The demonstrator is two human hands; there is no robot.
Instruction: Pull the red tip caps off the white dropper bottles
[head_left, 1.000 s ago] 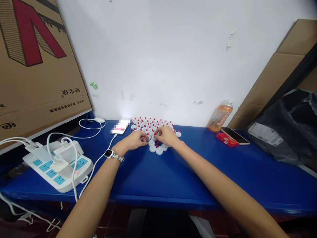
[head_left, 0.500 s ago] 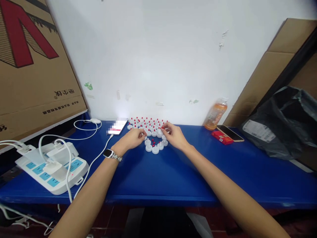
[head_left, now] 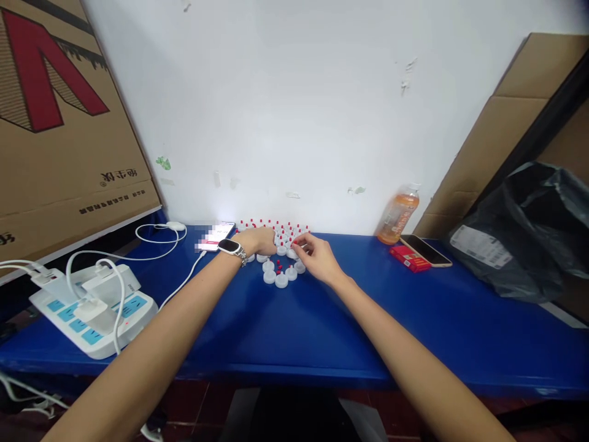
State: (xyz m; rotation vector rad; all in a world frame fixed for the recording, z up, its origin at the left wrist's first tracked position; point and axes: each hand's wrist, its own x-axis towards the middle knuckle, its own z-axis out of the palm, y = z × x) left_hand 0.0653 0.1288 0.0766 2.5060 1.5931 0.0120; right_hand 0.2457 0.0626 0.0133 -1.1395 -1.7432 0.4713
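Several white round caps with red tips (head_left: 276,230) stand in rows at the back of the blue table (head_left: 322,325), against the wall. In front of them lie a few plain white caps (head_left: 281,280) and loose small red pieces (head_left: 278,266). My left hand (head_left: 258,240), with a wristwatch (head_left: 231,248) on the wrist, reaches into the rows with its fingers curled over the caps; what it holds is hidden. My right hand (head_left: 315,258) is closed in a pinch on a small red piece just right of the rows.
A white power strip (head_left: 92,307) with plugs and cables sits at the left, near a phone (head_left: 216,236) on a charging cable. An orange drink bottle (head_left: 396,216), a red pack (head_left: 410,258), a second phone (head_left: 426,250) and a black bag (head_left: 519,233) are at the right. Cardboard leans on both sides.
My left hand has moved forward from the loose caps into the back rows. My right hand stayed near the rows' right side, still pinching.
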